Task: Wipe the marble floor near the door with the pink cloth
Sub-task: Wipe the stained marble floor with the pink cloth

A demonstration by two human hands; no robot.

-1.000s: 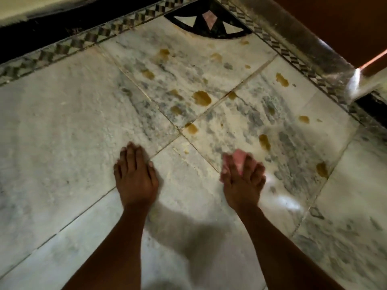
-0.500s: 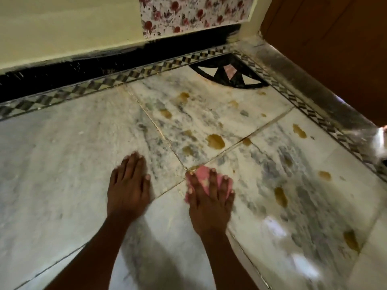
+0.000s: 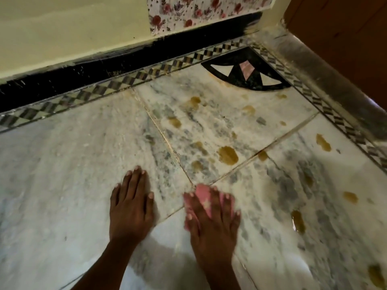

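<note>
Head view: the small pink cloth (image 3: 204, 195), bunched and soft, lies on the white grey-veined marble floor (image 3: 73, 164) where four slab joints meet, well short of the checkered border strip (image 3: 146, 73) along the wall. The right hand (image 3: 211, 216) presses it flat under spread, straight fingers, motion-blurred; the left hand (image 3: 130, 208) rests palm-down, fingers straight, just beside it, holding nothing. The cloth looks light and limp, likely to crumple or slide out, so palm pressure over its middle suits it better than a pinch. Its visible part runs roughly fingerwise, toward the yellow-brown stains (image 3: 228, 154) and the brown wooden door (image 3: 345, 38); its full outline is hidden.
</note>
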